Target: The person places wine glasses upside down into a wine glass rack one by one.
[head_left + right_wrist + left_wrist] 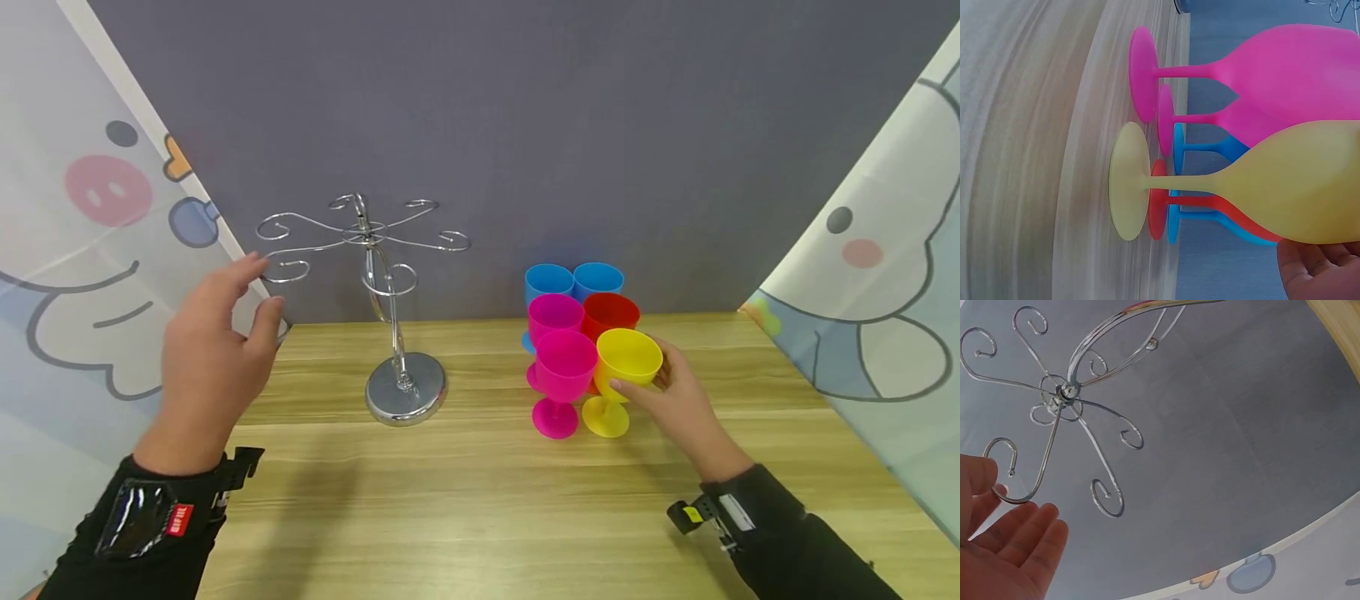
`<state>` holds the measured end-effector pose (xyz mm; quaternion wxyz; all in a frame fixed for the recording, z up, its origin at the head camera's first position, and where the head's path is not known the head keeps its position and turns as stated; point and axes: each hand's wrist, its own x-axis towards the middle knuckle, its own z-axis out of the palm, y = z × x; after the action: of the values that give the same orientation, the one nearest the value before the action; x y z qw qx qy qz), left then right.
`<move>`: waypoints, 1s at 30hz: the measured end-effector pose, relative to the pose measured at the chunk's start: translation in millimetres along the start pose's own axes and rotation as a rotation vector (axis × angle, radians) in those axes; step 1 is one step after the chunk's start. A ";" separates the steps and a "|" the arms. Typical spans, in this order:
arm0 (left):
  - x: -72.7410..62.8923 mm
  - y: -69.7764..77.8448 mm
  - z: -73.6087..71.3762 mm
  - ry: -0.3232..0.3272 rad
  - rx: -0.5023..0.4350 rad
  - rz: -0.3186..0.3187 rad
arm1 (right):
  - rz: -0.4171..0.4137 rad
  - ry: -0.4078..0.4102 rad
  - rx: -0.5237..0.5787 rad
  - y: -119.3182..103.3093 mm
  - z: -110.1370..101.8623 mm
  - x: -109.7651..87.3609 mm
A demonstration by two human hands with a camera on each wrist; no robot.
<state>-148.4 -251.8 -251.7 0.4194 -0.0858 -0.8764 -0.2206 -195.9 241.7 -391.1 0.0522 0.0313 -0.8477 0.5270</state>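
Observation:
My right hand (678,408) grips a yellow plastic goblet (628,358) by its bowl, thumb on the near side and fingers at the far right. The goblet is upright; whether its foot touches the tabletop I cannot tell. Next to it are two pink goblets (564,367), a red one (611,312) and two blue ones (547,279), all upright. At the left, a chrome rack (406,387) with several curled wire arms stands on a round base. My left hand (217,346) has its fingertips at the curled end of one arm (1019,501), thumb and fingers spread apart.
The wooden tabletop (450,517) reaches back to a grey panel (495,150). Cartoon-printed panels flank it, one on the left (67,292) and one on the right (885,317). The goblets stand close together, right of the rack.

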 end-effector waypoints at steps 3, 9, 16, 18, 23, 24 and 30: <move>2.1 1.6 -1.5 0.031 0.019 0.039 | -0.003 0.007 0.000 -1.1 0.6 -1.0; 8.1 5.8 -4.5 0.034 0.028 0.071 | -0.015 0.008 0.007 -3.2 -0.5 -3.3; 16.9 10.8 -6.5 0.012 0.036 0.109 | 0.020 0.015 -0.027 -5.8 -4.6 -7.5; 19.6 12.6 -5.9 0.007 0.032 0.127 | 0.024 0.019 -0.032 -5.6 -5.5 -8.7; 24.2 15.7 -3.4 0.004 0.023 0.152 | 0.008 0.032 -0.004 -4.2 -6.7 -13.9; 24.9 16.1 -2.9 0.003 0.021 0.154 | 0.001 0.036 0.004 -3.9 -6.7 -15.2; 24.7 16.7 -4.5 -0.002 0.037 0.150 | -0.023 0.042 0.017 -9.0 -6.3 -21.6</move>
<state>-155.3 -239.8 -224.9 0.4354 -0.1434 -0.8719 -0.1722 -173.2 243.3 -382.9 0.0759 0.0302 -0.8415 0.5340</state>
